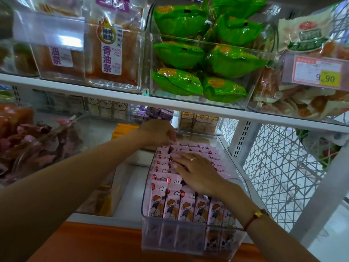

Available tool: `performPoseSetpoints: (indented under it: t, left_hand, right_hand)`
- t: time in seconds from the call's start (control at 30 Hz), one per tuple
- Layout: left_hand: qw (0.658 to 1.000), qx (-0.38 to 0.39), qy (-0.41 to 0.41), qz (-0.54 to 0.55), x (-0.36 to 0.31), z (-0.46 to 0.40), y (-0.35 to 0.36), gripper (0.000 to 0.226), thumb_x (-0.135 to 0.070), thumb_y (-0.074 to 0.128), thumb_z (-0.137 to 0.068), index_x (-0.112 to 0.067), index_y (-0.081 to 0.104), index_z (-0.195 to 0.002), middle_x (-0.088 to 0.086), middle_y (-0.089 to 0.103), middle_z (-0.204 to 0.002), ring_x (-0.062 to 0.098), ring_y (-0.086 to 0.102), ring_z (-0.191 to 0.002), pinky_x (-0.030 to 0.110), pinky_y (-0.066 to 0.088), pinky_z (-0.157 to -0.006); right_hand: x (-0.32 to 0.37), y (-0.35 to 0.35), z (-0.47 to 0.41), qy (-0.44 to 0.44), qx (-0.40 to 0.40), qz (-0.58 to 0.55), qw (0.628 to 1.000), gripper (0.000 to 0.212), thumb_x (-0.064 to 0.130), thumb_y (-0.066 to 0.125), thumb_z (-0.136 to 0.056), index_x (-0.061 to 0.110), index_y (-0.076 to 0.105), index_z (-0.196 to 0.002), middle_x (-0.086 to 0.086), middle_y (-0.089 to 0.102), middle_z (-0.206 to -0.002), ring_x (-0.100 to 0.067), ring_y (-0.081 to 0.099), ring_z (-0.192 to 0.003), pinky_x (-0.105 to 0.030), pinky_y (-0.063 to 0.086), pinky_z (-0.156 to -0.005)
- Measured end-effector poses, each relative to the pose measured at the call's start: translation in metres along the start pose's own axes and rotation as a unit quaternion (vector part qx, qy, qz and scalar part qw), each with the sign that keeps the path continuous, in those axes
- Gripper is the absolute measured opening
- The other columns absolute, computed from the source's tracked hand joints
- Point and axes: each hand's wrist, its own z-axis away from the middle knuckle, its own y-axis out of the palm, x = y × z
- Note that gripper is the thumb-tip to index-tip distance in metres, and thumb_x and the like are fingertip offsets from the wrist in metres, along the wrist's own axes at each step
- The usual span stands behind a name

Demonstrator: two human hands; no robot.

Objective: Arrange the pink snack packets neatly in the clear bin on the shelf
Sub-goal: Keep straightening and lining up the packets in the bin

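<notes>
A clear bin [145, 241] juts out over the front edge of the lower shelf. It holds several rows of upright pink snack packets [171, 203] printed with a cartoon child. My right hand [196, 172] lies flat, fingers spread, on the tops of the packets in the middle of the bin; a ring is on one finger. My left hand [157, 132] reaches to the back left corner of the bin, and its fingertips pinch the top of a rear pink packet [174, 144].
The shelf above carries clear bins of orange snack bags [111, 48], green packets [194, 53] and a price tag [319, 72]. Another bin of dark pinkish packets [34, 146] stands at left. White wire mesh [279, 165] closes the right side.
</notes>
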Motion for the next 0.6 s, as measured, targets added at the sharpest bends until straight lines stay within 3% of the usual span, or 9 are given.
performPoseSetpoints:
  t: [0.1,0.17,0.3,0.43,0.53,0.6]
  left_hand:
    - [0.994,0.096,0.028,-0.045,-0.01,0.002,0.005,0.029,-0.032,0.061,-0.092,-0.026,0.066,-0.12,-0.002,0.061,-0.129,0.017,0.055,-0.113,0.025,0.035,-0.084]
    - [0.986,0.111,0.032,-0.116,-0.016,0.003,0.01,0.036,-0.04,0.057,-0.093,-0.027,0.061,-0.126,-0.001,0.059,-0.131,0.02,0.053,-0.117,0.027,0.035,-0.085]
    - [0.986,0.08,0.041,-0.138,-0.025,0.005,0.009,0.028,-0.042,0.059,-0.091,-0.026,0.067,-0.113,-0.002,0.065,-0.12,0.019,0.058,-0.11,0.033,0.046,-0.091]
    - [0.99,0.07,0.044,-0.114,-0.029,0.014,0.005,0.023,-0.035,0.056,-0.093,-0.02,0.07,-0.1,0.001,0.067,-0.111,0.02,0.06,-0.101,0.034,0.048,-0.085]
    - [0.997,0.008,0.04,-0.06,-0.028,0.025,0.002,0.021,-0.036,0.055,-0.094,-0.02,0.066,-0.102,-0.001,0.066,-0.112,0.019,0.06,-0.103,0.033,0.047,-0.084]
    - [0.998,-0.057,0.015,0.014,-0.029,0.035,-0.001,0.02,-0.036,0.054,-0.095,-0.02,0.063,-0.104,-0.002,0.066,-0.111,0.018,0.061,-0.103,0.033,0.049,-0.084]
  right_hand:
    - [-0.003,-0.006,0.01,0.002,-0.004,0.009,1.0,0.044,0.043,0.023,-0.102,0.037,0.033,-0.145,0.009,0.019,-0.158,-0.015,0.013,-0.145,-0.041,0.009,-0.117]
    - [-0.006,-0.007,0.018,-0.001,0.001,0.01,1.0,0.044,0.042,0.022,-0.103,0.038,0.031,-0.145,0.009,0.021,-0.157,-0.014,0.016,-0.144,-0.041,0.013,-0.117]
    - [-0.006,-0.007,0.025,-0.004,-0.003,0.011,1.0,0.044,0.043,0.022,-0.103,0.037,0.031,-0.145,0.007,0.026,-0.155,-0.014,0.019,-0.143,-0.042,0.015,-0.117]
    - [-0.005,-0.011,0.024,-0.009,-0.007,-0.018,1.0,0.041,0.041,0.027,-0.102,0.035,0.04,-0.141,0.005,0.036,-0.151,-0.016,0.029,-0.138,-0.039,0.022,-0.114]
    - [-0.003,-0.015,0.021,-0.002,-0.031,-0.086,0.996,0.035,0.037,0.036,-0.101,0.029,0.057,-0.127,0.005,0.052,-0.137,-0.012,0.048,-0.115,-0.027,0.034,-0.095]
    - [0.0,-0.017,0.019,0.032,-0.05,-0.171,0.984,0.027,0.036,0.041,-0.1,0.026,0.062,-0.114,0.006,0.059,-0.124,-0.008,0.051,-0.103,-0.024,0.035,-0.087]
